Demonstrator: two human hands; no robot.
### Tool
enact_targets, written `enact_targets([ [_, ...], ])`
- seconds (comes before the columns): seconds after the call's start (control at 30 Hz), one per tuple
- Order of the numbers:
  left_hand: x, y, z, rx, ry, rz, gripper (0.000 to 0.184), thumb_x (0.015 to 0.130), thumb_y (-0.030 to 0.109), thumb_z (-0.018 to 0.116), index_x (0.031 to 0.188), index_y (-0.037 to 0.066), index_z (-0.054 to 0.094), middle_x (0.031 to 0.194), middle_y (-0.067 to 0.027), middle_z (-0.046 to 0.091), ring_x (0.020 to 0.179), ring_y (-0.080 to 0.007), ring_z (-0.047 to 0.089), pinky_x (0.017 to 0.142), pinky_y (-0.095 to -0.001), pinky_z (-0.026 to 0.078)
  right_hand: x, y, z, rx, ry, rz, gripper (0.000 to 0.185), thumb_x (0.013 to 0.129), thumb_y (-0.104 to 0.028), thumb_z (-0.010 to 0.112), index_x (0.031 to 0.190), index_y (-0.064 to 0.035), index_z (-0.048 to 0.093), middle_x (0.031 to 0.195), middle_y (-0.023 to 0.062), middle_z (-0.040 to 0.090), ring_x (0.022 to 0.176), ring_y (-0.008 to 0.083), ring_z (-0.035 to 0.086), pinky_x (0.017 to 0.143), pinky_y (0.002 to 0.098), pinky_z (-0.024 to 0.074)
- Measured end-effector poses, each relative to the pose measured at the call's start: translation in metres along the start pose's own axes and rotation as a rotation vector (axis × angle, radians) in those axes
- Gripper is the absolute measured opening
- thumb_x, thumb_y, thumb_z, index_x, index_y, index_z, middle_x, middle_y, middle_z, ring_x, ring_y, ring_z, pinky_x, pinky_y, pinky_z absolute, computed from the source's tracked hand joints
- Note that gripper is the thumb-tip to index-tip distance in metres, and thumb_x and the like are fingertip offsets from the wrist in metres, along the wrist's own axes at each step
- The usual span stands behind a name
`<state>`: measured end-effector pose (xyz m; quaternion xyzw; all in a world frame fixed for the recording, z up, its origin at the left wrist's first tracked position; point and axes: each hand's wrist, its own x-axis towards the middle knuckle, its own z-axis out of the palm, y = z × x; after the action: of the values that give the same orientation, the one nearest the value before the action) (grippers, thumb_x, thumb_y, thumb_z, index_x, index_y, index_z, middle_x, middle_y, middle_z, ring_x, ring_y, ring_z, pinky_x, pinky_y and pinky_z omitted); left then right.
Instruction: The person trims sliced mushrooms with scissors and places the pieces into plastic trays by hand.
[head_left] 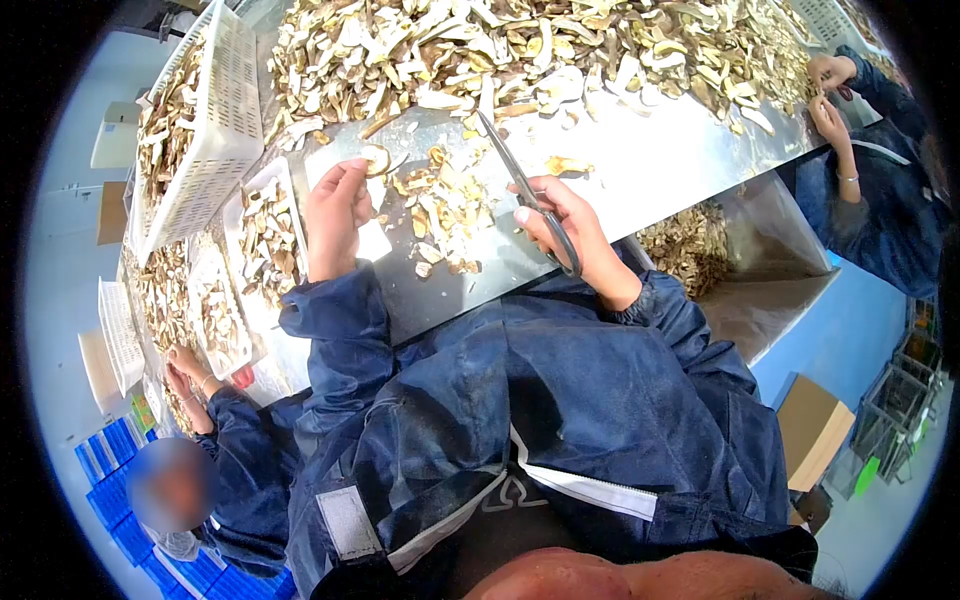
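My left hand [338, 212] pinches a dried mushroom slice [377, 159] between thumb and fingertips, just above the metal table. Black-handled scissors [512, 165] are gripped in my right hand [578, 232], their blades pointing away from me toward the large heap. The blades look closed or nearly so, and apart from the slice. Between my hands lies a small pile of cut mushroom pieces [445, 208]. One yellowish slice [568, 165] rests alone beyond my right hand. A big heap of dried mushroom slices [560, 50] spreads across the far side of the table.
White perforated baskets [215, 130] and a white tray [297, 205] with mushroom slices stand at left. A lined box [780, 290] of mushrooms sits below the table edge at right. Co-workers' hands work at far right [830, 100] and lower left [187, 372].
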<state>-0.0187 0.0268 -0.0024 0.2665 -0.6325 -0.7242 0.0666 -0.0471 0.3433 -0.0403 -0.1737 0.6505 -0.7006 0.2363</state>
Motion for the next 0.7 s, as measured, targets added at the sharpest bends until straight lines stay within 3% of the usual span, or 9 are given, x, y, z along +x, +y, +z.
enact_targets([
  [0.1, -0.007, 0.011, 0.006, 0.227, -0.123, -0.047, 0.023, 0.098, 0.025, 0.066, 0.106, 0.003, 0.068, 0.068, 0.0055, 0.051, 0.052, -0.0041, 0.041, 0.046, -0.0216, 0.029, 0.000, 0.000, 0.000, -0.006, 0.009, 0.008, 0.033, 0.098, -0.019, 0.064, 0.126, -0.0027, 0.058, 0.077, -0.0045, 0.053, 0.062, 0.0028, 0.043, 0.055, 0.0193, 0.0343],
  [0.2, 0.017, -0.001, -0.004, 0.584, 0.116, 0.189, 0.026, 0.095, 0.026, 0.068, 0.108, 0.003, 0.070, 0.068, 0.0031, 0.056, 0.054, -0.0047, 0.043, 0.049, -0.0242, 0.032, -0.001, -0.001, 0.002, -0.018, 0.020, 0.022, 0.033, 0.098, -0.021, 0.064, 0.126, -0.0027, 0.058, 0.076, -0.0040, 0.053, 0.061, 0.0030, 0.043, 0.054, 0.0196, 0.0341],
  [0.3, 0.040, -0.014, -0.011, 0.813, 0.120, 0.323, 0.023, 0.091, 0.023, 0.071, 0.106, 0.005, 0.071, 0.067, 0.0005, 0.057, 0.057, -0.0045, 0.045, 0.053, -0.0263, 0.037, 0.000, 0.003, 0.004, 0.002, 0.025, -0.004, 0.034, 0.098, -0.022, 0.064, 0.126, -0.0031, 0.059, 0.075, -0.0035, 0.054, 0.060, 0.0033, 0.043, 0.054, 0.0201, 0.0341],
  [0.4, 0.053, -0.028, -0.010, 0.704, 0.135, 0.378, 0.021, 0.092, 0.022, 0.071, 0.104, 0.005, 0.071, 0.068, 0.0028, 0.056, 0.056, -0.0038, 0.044, 0.050, -0.0252, 0.036, -0.001, -0.001, 0.001, 0.015, 0.029, -0.010, 0.034, 0.098, -0.021, 0.064, 0.126, -0.0034, 0.059, 0.075, -0.0033, 0.054, 0.060, 0.0034, 0.044, 0.054, 0.0202, 0.0345],
  [0.5, 0.034, -0.011, -0.006, 0.374, 0.164, 0.079, 0.021, 0.093, 0.024, 0.070, 0.104, 0.005, 0.071, 0.066, 0.0056, 0.053, 0.056, -0.0027, 0.042, 0.048, -0.0221, 0.034, -0.002, -0.001, 0.001, 0.026, 0.014, -0.002, 0.034, 0.098, -0.020, 0.064, 0.126, -0.0035, 0.059, 0.075, -0.0035, 0.054, 0.060, 0.0034, 0.044, 0.054, 0.0198, 0.0349],
  [0.57, 0.030, -0.007, -0.023, 0.154, 0.088, 0.078, 0.022, 0.093, 0.025, 0.072, 0.105, 0.007, 0.069, 0.071, 0.0065, 0.050, 0.055, -0.0031, 0.043, 0.047, -0.0191, 0.033, -0.002, -0.003, 0.002, 0.018, 0.020, 0.003, 0.033, 0.098, -0.020, 0.064, 0.126, -0.0036, 0.059, 0.076, -0.0035, 0.054, 0.060, 0.0033, 0.044, 0.054, 0.0198, 0.0350],
  [0.63, 0.007, 0.015, -0.027, 0.226, 0.369, 0.191, 0.022, 0.094, 0.024, 0.071, 0.104, 0.005, 0.067, 0.074, 0.0052, 0.052, 0.054, -0.0040, 0.045, 0.046, -0.0194, 0.032, -0.001, -0.003, 0.001, 0.025, 0.007, 0.010, 0.033, 0.098, -0.020, 0.064, 0.126, -0.0036, 0.059, 0.076, -0.0035, 0.054, 0.060, 0.0032, 0.044, 0.054, 0.0197, 0.0350],
  [0.7, 0.002, 0.030, -0.069, 0.371, 0.509, 0.347, 0.023, 0.094, 0.024, 0.071, 0.105, 0.005, 0.066, 0.076, 0.0029, 0.057, 0.058, -0.0048, 0.047, 0.048, -0.0196, 0.034, -0.002, -0.002, -0.001, 0.018, 0.012, 0.019, 0.033, 0.098, -0.020, 0.064, 0.126, -0.0037, 0.059, 0.077, -0.0034, 0.055, 0.060, 0.0032, 0.044, 0.054, 0.0198, 0.0351],
])
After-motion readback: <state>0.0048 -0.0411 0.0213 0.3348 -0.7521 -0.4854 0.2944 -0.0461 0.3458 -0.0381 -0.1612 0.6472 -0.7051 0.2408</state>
